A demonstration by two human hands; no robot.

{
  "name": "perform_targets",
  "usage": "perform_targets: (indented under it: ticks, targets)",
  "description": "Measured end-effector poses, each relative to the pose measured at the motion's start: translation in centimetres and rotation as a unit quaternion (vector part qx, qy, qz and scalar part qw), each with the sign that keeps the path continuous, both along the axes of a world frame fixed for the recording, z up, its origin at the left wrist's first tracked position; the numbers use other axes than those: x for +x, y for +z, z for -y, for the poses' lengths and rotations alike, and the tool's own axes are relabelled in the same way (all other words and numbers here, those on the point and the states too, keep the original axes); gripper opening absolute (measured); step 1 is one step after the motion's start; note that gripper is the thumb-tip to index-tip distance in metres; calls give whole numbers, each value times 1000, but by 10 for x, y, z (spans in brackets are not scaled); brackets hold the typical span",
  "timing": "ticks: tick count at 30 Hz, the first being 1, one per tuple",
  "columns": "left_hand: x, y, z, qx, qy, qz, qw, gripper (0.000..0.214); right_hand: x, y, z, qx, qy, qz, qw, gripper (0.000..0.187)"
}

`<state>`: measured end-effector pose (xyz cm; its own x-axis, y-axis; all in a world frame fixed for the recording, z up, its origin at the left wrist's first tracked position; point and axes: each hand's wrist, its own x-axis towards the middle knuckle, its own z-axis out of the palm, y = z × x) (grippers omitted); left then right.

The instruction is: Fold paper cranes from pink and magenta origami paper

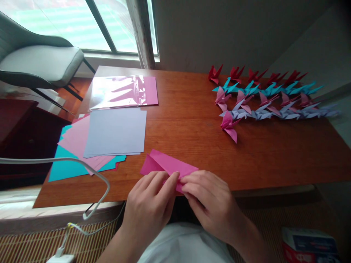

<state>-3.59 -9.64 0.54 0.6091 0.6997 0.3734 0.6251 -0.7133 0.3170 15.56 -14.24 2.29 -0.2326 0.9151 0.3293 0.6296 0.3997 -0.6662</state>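
Note:
A folded sheet of bright pink origami paper (175,161) lies at the table's front edge, partly covered by my hands. My left hand (152,195) bends over its left part, thumb and fingers pressed on the paper. From the right, my right hand (210,201) pinches the near edge of the same sheet, its fingertips almost touching the left thumb. The fold under my fingertips is hidden. Beyond to the right stands a single pink paper crane (229,126), apart from both hands.
Rows of folded cranes in red (215,74), turquoise (230,87), light pink (221,98) and lavender (241,110) line the back right. Lavender sheets (116,131) overlap pink and turquoise paper (65,166) at left, below a plastic-wrapped pack (150,90). A white cable (105,182) crosses the left edge.

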Motion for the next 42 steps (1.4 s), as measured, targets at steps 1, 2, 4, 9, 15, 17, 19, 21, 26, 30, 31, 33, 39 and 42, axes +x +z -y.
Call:
perform_targets:
  ticks: [1,2,4,9,15,17,19,21,26,30,31,33,39,42]
  targets:
    - [-1,0,-1,-2,-1,5,1000,26,0,1,0,-5,4,-4,1000,17]
    - [-1,0,-3,-4,-4,13,1000,23,0,1,-1,-10,7,-11,1000,15]
    - [0,0,-7,-10,-21,35,999,21,4,3,-3,-12,3,-29,999,13]
    - [3,4,-12,-55,-79,101,990,24,21,-3,-12,-40,-105,-19,993,17]
    - [-5,5,-15,-124,-87,180,972,31,36,-23,-17,-111,-189,-67,973,26]
    - [-11,2,-17,-140,-78,178,971,32,36,-26,-17,-137,-185,-106,967,25]
    - [-18,-3,-18,-148,-70,161,973,32,35,-28,-16,-147,-167,-120,967,24]
    - [-24,-7,-20,-140,-60,141,978,32,33,-29,-17,-147,-154,-114,970,25]
    - [-32,-11,-26,-108,-59,107,987,35,30,-28,-20,-132,-142,-102,976,46]
    - [-28,-7,-31,-107,-76,93,987,35,27,-21,-20,-97,-76,-45,991,58]
    - [-26,-5,-32,-103,-81,90,987,34,26,-19,-20,-94,-59,-26,994,60]
    - [-22,-1,-34,-89,-87,80,989,31,24,-12,-19,-100,-23,2,995,62]
    - [-11,10,-35,-59,-119,35,990,24,23,-1,-19,-98,20,16,995,58]
    - [-11,10,-37,-60,-119,27,991,25,29,-2,-20,-75,3,34,997,47]
